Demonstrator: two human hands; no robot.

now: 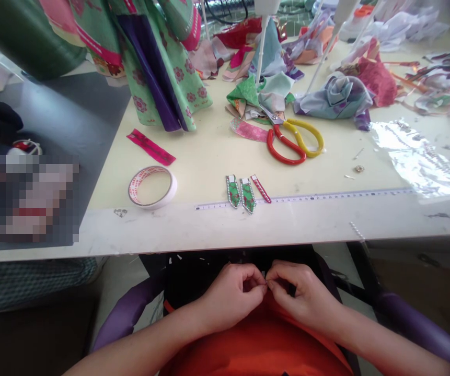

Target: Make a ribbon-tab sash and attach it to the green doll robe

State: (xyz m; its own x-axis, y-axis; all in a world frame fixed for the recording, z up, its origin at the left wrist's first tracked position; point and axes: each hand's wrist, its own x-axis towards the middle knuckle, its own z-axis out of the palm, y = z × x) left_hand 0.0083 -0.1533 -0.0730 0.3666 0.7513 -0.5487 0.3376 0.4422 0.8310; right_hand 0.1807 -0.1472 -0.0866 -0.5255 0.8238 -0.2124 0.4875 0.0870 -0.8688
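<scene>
Fingers of left hand [232, 292] and right hand [303, 292] are pinching closed in front of the table [209, 230] — I'm not making out what's held, if anything — green rhinestone-edged tabs [233, 192] lying partly over the ruler strip [342, 196].

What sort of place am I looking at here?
Probably a sewing or small craft workroom: there are red-and-yellow-handled scissors on the table, heaps of cut fabric scraps behind them, and a printed measuring scale along the front.

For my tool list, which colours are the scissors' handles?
One red handle, one yellow handle; the head view shows them.
</scene>
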